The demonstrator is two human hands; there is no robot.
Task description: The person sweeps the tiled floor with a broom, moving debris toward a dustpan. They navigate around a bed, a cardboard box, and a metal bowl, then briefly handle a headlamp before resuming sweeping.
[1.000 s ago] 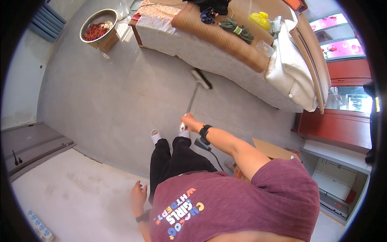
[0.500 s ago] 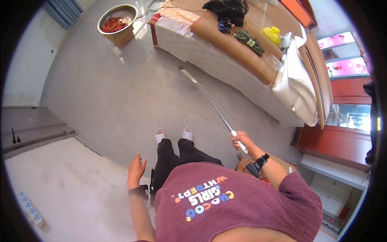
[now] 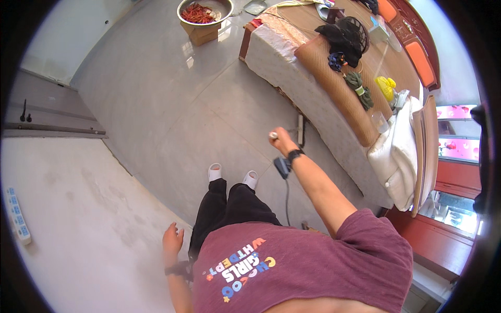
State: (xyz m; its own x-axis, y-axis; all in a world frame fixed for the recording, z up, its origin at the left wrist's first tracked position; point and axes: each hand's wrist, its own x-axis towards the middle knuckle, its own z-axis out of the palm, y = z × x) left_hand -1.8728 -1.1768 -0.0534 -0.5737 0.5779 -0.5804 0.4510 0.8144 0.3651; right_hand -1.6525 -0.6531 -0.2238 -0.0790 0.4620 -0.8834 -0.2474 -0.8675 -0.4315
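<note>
My right hand [image 3: 282, 141] is closed around the white grip of a long-handled mop [image 3: 301, 130], held out in front of me. The handle points up at me, so its shaft is mostly hidden behind my fist. Its narrow bar-shaped head lies on the grey floor, close beside the draped side of the bed-like platform [image 3: 271, 55]. My left hand [image 3: 173, 238] hangs low by my left leg, above the white surface. Its fingers are loosely bent and apart, with nothing in them.
A metal basin [image 3: 225, 14] of red dried peppers stands on a cardboard box [image 3: 200, 34] ahead. The platform carries a rolled brown mat [image 3: 334, 88], a yellow bag [image 3: 385, 87] and a white quilt [image 3: 399, 167]. A power strip [image 3: 18, 216] lies at far left; a red cabinet [image 3: 443, 245] stands right.
My right hand has moved forward and left, bringing the mop handle more upright. The mop head has shifted right along the platform's side. My view has turned, and my left hand stays low.
</note>
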